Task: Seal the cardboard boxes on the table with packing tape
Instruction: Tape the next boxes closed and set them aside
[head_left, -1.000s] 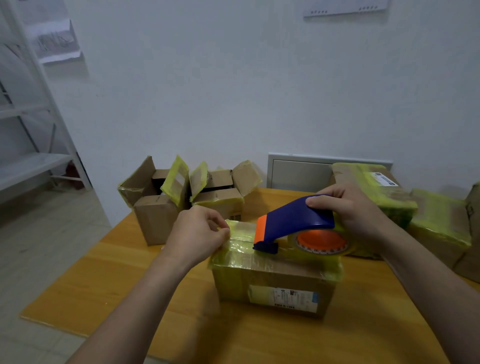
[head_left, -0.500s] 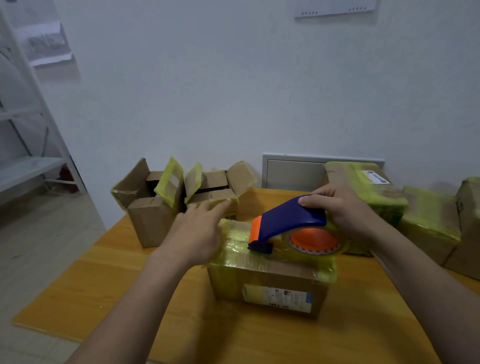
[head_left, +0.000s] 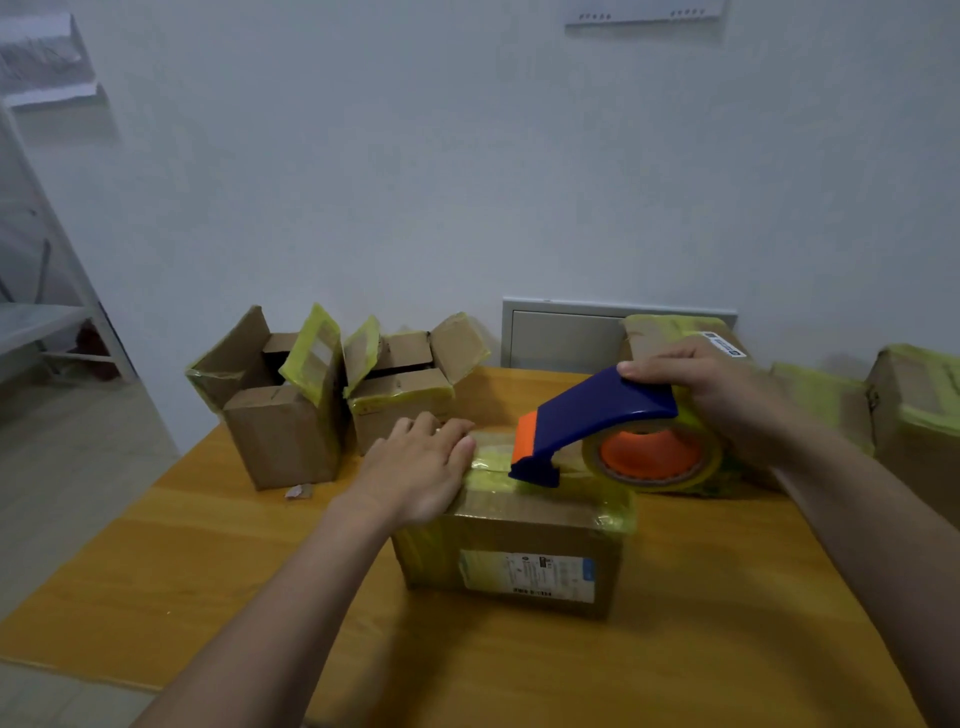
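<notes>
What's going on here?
A person is taping a cardboard box shut on the wooden table. The left hand presses flat on the box's left top edge; the right hand grips a blue tape dispenser with its nose on the box top. Two open boxes wait back left; taped boxes sit at right.

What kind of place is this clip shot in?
Most likely a small packing or shipping room, though that is not certain. Taped cardboard boxes, some bearing shipping labels, crowd a wooden table; the right hand holds a tape dispenser; metal shelving stands at the left by a white wall.
</notes>
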